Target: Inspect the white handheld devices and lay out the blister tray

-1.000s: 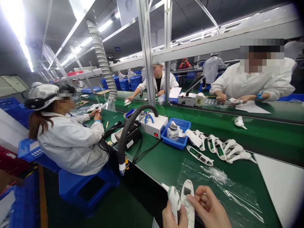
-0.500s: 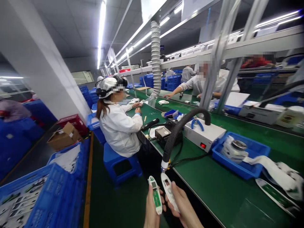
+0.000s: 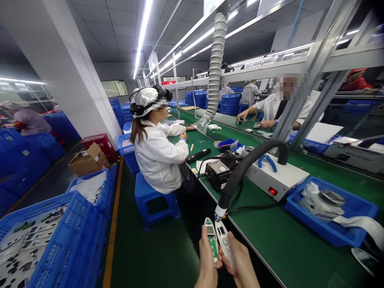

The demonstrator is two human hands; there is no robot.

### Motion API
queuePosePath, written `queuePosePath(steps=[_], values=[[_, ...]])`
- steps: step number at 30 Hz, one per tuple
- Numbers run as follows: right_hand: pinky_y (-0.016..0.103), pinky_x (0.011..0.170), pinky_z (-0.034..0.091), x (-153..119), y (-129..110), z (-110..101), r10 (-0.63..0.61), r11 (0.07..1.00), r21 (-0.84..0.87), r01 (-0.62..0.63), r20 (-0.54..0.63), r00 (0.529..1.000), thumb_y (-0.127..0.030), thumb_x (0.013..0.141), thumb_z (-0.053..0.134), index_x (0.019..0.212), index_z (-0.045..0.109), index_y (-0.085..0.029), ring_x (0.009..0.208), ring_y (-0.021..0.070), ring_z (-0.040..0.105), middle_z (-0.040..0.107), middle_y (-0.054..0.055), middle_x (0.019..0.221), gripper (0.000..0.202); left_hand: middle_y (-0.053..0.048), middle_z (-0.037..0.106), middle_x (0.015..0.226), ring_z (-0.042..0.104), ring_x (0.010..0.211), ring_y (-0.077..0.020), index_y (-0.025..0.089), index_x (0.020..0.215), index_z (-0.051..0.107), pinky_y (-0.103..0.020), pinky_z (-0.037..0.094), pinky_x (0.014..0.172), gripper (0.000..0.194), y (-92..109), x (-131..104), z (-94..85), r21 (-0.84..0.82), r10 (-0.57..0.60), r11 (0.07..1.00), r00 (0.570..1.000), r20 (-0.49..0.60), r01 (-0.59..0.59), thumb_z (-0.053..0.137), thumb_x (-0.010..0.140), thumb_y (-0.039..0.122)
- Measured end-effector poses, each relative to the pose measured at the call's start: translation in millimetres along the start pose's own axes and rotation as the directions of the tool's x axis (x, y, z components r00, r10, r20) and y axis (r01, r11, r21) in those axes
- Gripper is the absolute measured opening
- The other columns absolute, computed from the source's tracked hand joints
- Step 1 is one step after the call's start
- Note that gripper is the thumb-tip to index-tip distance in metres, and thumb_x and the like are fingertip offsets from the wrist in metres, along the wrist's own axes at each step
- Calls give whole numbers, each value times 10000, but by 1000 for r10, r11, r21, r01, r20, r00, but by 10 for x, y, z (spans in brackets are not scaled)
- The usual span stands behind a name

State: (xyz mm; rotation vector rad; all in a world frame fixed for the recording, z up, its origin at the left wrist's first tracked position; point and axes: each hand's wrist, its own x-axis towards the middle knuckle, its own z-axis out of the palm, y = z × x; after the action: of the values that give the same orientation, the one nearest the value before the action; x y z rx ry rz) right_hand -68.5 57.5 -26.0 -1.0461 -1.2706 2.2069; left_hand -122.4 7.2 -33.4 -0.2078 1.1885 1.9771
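I hold two halves of a small white device low in front of me, off the near edge of the green bench [image 3: 279,248]. My left hand [image 3: 207,260] grips the half with the green circuit board [image 3: 211,239], its board side turned up towards me, thumb pressed along one edge and the other fingers curled behind it. My right hand [image 3: 240,264] holds the white cover shell [image 3: 225,245] just beside it, the two parts nearly touching along their length; my fingers pinch the shell from both sides, thumb on top.

Right above the two parts hangs the white tip of a black ribbed hose [image 3: 240,176], which arches up over a white box with a red light [image 3: 277,180]. Blue-handled pliers [image 3: 267,160] lie on top of that box. To its right sits a blue tray [image 3: 330,220] with a glass jar [image 3: 325,200] in it and white cloth spilling over its rim. Left of the box stands a black unit [image 3: 219,174] with cables.

Further along the bench a person in a white coat and cap [image 3: 156,148] sits on a blue stool [image 3: 154,202], wearing a headset, hands on the bench. A grey ribbed duct [image 3: 214,68] drops from above near them. On my left stands a blue crate [image 3: 60,240] holding small parts, and beyond it a cardboard box [image 3: 87,160] on the floor.
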Motion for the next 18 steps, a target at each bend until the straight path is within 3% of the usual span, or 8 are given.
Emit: queuePosePath(steps=[6,9,14,18], values=[[156,346,123,-36,38,368,-19,999,-40,22,63,998,-708,711,620,554,556,-105,299,67,364,486,39,388,626,13,424,465,352,343,-60,140,612,484,-168,165,333,729,170,3,-251,-20,85,996,991,-107,-88,457,675,865],[154,345,136,-79,94,324,-6,998,-68,9,46,999,-741,701,600,551,546,-109,301,60,354,482,32,391,652,11,423,466,341,337,-55,141,596,469,-170,170,335,711,110,-52,-282,-26,86,996,992,-92,-89,441,718,841],[156,341,134,-116,70,119,-25,998,-60,25,-4,1000,-749,682,614,566,542,-119,293,44,306,434,-1,361,645,17,434,468,337,337,-49,130,667,516,-161,177,333,709,-22,-87,-152,-11,53,999,998,-32,-53,467,711,836],[154,334,136,-50,-13,182,-49,997,-55,50,12,999,-747,683,616,571,531,-121,293,45,318,447,3,369,641,29,421,472,339,346,-48,137,679,501,-159,165,332,714,43,-21,-102,-26,62,998,997,-56,-64,452,704,849]])
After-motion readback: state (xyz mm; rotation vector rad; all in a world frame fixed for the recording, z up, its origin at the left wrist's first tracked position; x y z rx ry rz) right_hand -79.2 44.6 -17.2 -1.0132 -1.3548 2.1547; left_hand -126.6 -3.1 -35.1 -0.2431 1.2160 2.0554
